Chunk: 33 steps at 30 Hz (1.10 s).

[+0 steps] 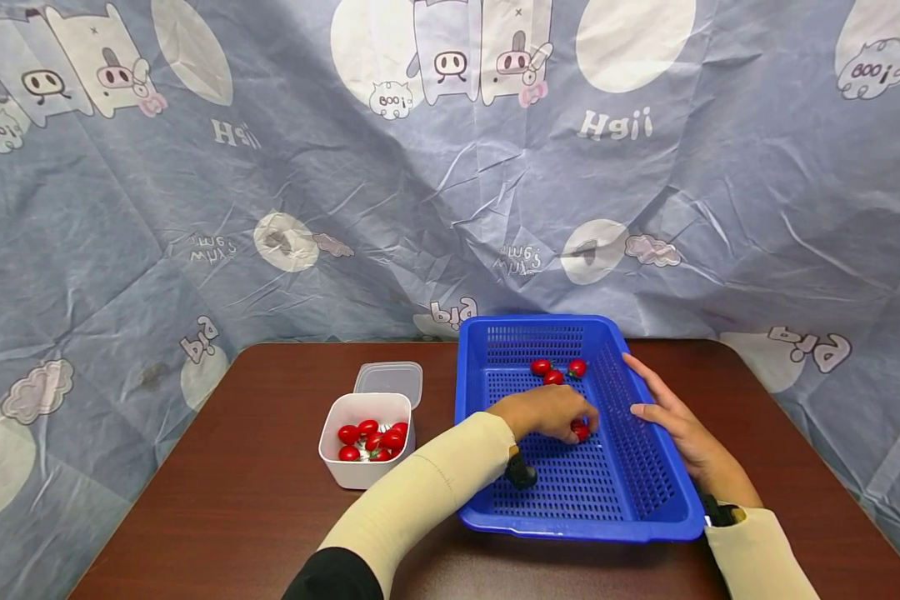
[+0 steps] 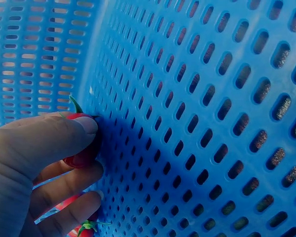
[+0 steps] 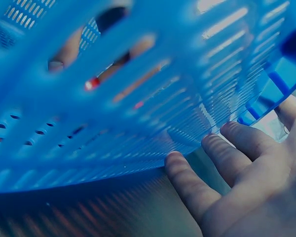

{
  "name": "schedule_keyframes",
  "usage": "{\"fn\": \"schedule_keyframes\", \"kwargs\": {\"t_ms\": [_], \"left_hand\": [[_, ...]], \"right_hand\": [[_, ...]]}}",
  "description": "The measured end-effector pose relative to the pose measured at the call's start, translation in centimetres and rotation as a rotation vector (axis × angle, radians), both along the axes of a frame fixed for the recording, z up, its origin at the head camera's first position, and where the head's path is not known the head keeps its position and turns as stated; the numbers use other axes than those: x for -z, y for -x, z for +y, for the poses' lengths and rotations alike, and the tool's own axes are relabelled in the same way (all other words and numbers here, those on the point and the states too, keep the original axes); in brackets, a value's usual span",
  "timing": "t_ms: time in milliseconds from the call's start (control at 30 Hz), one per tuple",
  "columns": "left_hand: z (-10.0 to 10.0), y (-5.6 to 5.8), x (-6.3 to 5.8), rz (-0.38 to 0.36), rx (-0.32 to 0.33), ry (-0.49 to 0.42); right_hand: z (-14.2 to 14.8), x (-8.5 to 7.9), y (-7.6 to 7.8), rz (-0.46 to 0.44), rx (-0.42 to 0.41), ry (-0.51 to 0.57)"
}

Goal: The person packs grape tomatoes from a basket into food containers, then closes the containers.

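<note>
on your left, along the worktop (image 1: 232, 467), sits a white plastic container (image 1: 367, 477) with a small pile of cherry tomatoes (image 1: 348, 434) inside; its top is uncovered, probably so that the fruit can be reached from above. just behind it lies a translucent lid (image 1: 388, 381), which seems put there to be out of the way. your left arm stretches past the container's right side and over the near left rim of a blue perforated basket (image 1: 573, 530), and your left hand (image 1: 547, 411) is down inside, gripping one cherry tomato (image 1: 581, 431) near the basket's right wall. the left wrist view shows your thumb laid over that tomato and your fingers tucked behind it, a light pinch that likely spares the soft skin while leaving the green stem free. farther back on the basket floor, three loose cherry tomatoes (image 1: 553, 377) rest close together. at the far right, your right hand (image 1: 678, 429) is spread along the basket's right rim, thumb lapping over the edge and fingers fairly straight against the outer wall, not curled round anything; it looks placed there to steady the basket while your other hand works inside.
</note>
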<state>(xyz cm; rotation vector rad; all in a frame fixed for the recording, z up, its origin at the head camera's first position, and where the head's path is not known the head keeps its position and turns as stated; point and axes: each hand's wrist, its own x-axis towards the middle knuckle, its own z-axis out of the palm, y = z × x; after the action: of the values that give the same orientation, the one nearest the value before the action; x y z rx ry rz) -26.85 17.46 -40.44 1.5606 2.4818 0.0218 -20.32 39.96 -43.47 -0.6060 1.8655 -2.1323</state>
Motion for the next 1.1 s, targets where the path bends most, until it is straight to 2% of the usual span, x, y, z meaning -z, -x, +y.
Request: {"fn": "schedule_keyframes", "kwargs": {"t_ms": [667, 1100], "left_hand": [[0.22, 0.05, -0.24, 0.056, 0.02, -0.031], [0.32, -0.03, -0.53, 0.028, -0.014, -0.049]], "right_hand": [[0.12, 0.33, 0.12, -0.002, -0.026, 0.04], [0.01, 0.32, 0.21, 0.007, -0.035, 0.055]]}}
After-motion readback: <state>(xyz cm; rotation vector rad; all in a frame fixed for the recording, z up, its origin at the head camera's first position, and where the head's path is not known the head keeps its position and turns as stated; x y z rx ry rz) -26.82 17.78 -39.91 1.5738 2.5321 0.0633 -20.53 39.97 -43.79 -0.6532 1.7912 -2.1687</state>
